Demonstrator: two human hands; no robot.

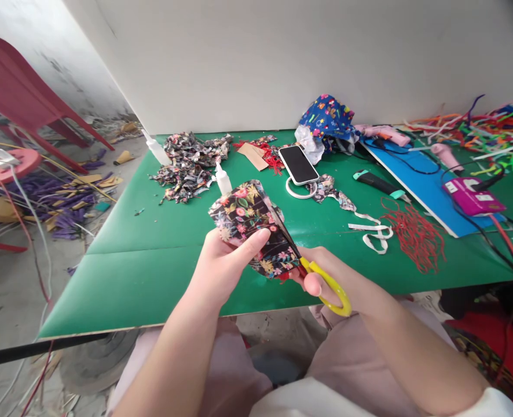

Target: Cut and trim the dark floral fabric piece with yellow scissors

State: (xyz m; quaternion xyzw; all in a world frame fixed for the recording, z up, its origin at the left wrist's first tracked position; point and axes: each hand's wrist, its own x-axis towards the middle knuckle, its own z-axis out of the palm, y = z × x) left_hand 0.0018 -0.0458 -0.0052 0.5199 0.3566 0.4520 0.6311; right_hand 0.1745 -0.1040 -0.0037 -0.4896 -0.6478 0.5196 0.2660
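The left hand (222, 263) pinches the floral piece (254, 229) up so the right hand (330, 278), gripping yellow scissors (326, 281) (blades mostly hidden), cuts its edge.

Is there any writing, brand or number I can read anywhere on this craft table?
None is readable.
Pink box: a white label, its print too blurred to read.
Phone: dark screen, no text.
Yellow-handled scissors and floral fabric: no lettering visible.
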